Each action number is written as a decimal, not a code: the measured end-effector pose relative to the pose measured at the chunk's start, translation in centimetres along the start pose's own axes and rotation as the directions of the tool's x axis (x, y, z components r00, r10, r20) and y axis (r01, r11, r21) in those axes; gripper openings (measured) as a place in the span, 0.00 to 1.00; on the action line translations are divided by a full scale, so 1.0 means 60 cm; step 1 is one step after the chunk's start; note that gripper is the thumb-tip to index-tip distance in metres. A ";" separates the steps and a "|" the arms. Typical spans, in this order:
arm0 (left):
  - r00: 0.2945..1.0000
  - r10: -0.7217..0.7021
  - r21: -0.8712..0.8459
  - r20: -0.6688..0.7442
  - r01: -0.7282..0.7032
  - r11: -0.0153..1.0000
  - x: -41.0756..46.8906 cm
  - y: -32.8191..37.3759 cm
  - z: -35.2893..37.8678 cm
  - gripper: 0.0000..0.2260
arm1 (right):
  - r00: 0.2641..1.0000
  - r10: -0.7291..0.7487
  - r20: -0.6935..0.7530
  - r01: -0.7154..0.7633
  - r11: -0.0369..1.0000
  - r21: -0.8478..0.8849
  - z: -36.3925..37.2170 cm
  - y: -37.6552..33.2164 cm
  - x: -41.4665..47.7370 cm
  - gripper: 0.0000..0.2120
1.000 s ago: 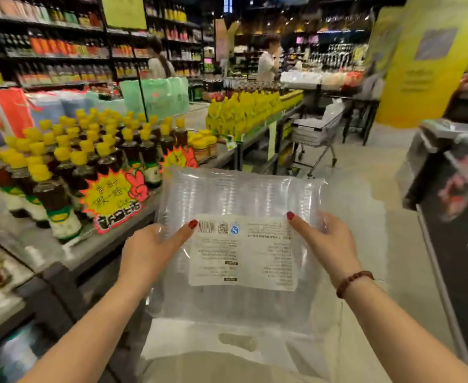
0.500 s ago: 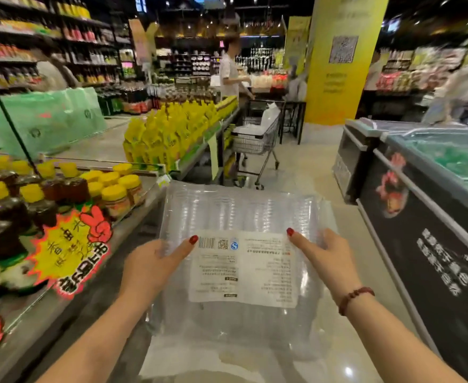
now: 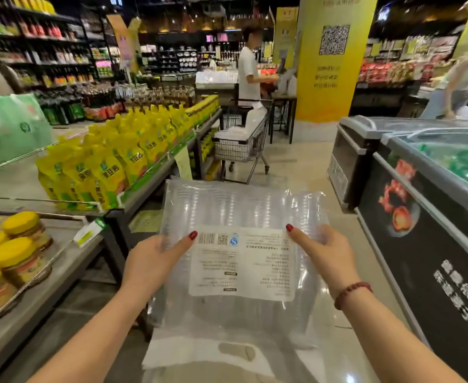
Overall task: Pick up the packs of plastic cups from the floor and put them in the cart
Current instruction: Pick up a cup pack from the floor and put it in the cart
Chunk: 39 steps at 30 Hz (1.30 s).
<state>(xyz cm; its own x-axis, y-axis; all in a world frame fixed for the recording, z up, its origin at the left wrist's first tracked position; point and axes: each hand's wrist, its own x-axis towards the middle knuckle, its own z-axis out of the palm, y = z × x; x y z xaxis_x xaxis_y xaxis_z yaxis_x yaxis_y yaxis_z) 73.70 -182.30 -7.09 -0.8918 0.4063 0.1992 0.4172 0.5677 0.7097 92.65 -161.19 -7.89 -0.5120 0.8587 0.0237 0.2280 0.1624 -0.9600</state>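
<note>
A clear pack of plastic cups [image 3: 235,208] with a white printed label is held flat in front of me at chest height. My left hand [image 3: 155,258] grips its left edge, thumb on the label. My right hand [image 3: 324,252], with a bead bracelet on the wrist, grips the right edge the same way. Farther down the aisle stands a wire shopping cart [image 3: 241,145] with white packs lying in its basket. The pack hides the floor directly below my hands.
A display table [image 3: 61,286] with yellow-lidded jars and yellow pouches [image 3: 116,158] runs along my left. A chest freezer [image 3: 426,189] lines the right side. A person in a white shirt [image 3: 248,73] stands beyond the cart, near a yellow pillar [image 3: 332,64].
I have moved forward along the aisle with the pack in both hands; the cart and the freezer are nearer, and the dark bottles have passed out of view on the left.
</note>
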 end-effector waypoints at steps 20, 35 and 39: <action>0.994 -0.057 -0.172 0.093 0.073 0.982 0.656 0.090 0.348 0.25 | 0.994 -0.001 -0.105 -0.005 0.998 -0.055 0.123 -0.015 0.679 0.51; 0.991 -0.119 -0.230 0.065 0.131 0.964 1.123 0.180 0.589 0.34 | 0.999 -0.034 -0.001 0.034 0.999 -0.020 0.213 -0.005 1.269 0.19; 0.990 -0.132 -0.260 0.042 0.139 0.956 1.239 0.206 0.632 0.26 | 1.000 -0.020 0.018 0.020 1.000 -0.007 0.242 -0.010 1.415 0.21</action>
<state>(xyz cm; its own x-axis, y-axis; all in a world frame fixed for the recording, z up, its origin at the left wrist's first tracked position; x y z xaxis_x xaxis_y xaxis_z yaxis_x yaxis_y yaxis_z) 19.18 -117.91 -9.16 -0.9309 0.3576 0.0748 0.2293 0.4126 0.8816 37.05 -95.46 -9.34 -0.5312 0.8464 0.0374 0.2240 0.1829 -0.9573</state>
